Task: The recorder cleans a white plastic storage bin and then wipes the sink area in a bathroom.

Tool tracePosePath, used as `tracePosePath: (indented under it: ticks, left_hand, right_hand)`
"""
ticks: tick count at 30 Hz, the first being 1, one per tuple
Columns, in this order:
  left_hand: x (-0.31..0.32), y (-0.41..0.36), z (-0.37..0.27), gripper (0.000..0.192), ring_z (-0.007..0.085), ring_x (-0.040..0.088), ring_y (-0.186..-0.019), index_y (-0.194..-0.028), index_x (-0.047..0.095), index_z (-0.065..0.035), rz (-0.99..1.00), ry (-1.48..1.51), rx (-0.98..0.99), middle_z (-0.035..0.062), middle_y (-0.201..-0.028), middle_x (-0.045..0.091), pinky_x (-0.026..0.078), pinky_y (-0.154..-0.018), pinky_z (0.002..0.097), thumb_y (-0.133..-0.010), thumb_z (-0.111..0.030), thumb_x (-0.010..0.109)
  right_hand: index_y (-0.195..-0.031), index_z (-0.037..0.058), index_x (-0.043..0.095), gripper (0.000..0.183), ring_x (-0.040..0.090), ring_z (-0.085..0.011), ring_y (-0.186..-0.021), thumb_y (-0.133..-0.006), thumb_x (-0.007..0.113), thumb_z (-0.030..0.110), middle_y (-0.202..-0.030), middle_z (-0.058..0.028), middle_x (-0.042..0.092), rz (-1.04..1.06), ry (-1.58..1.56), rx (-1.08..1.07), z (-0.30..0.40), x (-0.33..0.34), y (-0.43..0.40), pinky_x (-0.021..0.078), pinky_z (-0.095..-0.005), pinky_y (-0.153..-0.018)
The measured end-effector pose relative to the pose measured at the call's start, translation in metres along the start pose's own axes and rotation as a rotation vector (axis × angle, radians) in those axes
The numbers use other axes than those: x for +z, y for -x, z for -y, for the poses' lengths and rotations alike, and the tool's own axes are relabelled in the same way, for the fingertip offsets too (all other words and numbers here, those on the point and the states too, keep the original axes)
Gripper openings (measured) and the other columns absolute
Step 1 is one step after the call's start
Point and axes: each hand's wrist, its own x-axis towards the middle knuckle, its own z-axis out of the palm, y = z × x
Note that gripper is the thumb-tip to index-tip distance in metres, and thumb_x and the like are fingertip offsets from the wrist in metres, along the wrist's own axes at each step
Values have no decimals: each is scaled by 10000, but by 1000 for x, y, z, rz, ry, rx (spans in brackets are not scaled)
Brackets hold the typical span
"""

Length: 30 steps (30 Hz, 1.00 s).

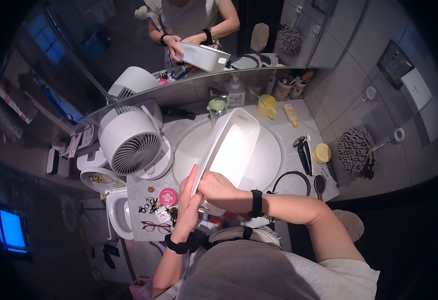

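A white plastic storage bin point(234, 150) is tilted over the round white washbasin point(271, 161). My left hand point(189, 202) grips the bin's near left wall, fingers along its outside. My right hand point(219, 187) is curled at the near end, inside the rim; its fingertips are hidden, so I cannot tell whether it holds the bin or something small. Left of my left hand lie a round pink tin point(168, 197), black hair ties point(149, 205) and a pair of glasses point(156, 227). The mirror shows both hands at the bin.
A white fan point(136, 150) stands left of the basin. Behind it are a soap dispenser point(236, 92), a green-lidded jar point(217, 107) and a yellow mug point(267, 106). On the right lie an electric shaver point(301, 153), a black headband point(292, 173), a hairbrush point(320, 186) and a yellow-lidded jar point(321, 153).
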Motion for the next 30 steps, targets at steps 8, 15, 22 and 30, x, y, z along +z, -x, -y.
tracePosePath:
  ticks: [8,15,22,30]
  left_hand:
    - [1,9,-8,687,250,396,-1160,-1383,355,-25,9,-185,-10,153,-1258,433,270,-1019,310,-699,-71,400]
    - [2,8,-10,664,263,401,-1159,-1351,404,-18,-42,-341,136,163,-1244,442,269,-1026,331,-690,-86,413]
    - [-7,4,-10,512,276,435,-1149,-1215,559,-16,-215,-187,195,158,-1205,480,311,-1003,344,-720,-63,439]
    - [-7,-4,1,502,269,441,-1153,-1204,567,-9,-206,-126,175,161,-1203,484,312,-1007,330,-728,-52,411]
  right_hand:
    - [-784,-14,629,145,607,-296,-742,-660,565,28,-808,-171,591,-349,399,91,-67,-30,-20,523,-365,-595]
    - [-771,76,661,121,586,-182,-711,-685,592,122,-783,-69,613,-206,917,148,-103,-40,-17,460,-260,-506]
    - [-733,64,674,112,642,-224,-705,-656,593,65,-785,-109,650,-134,785,188,-101,-19,9,477,-293,-536]
    - [-633,-36,616,89,623,-347,-631,-648,551,23,-751,-232,597,-61,320,225,-33,3,9,511,-424,-592]
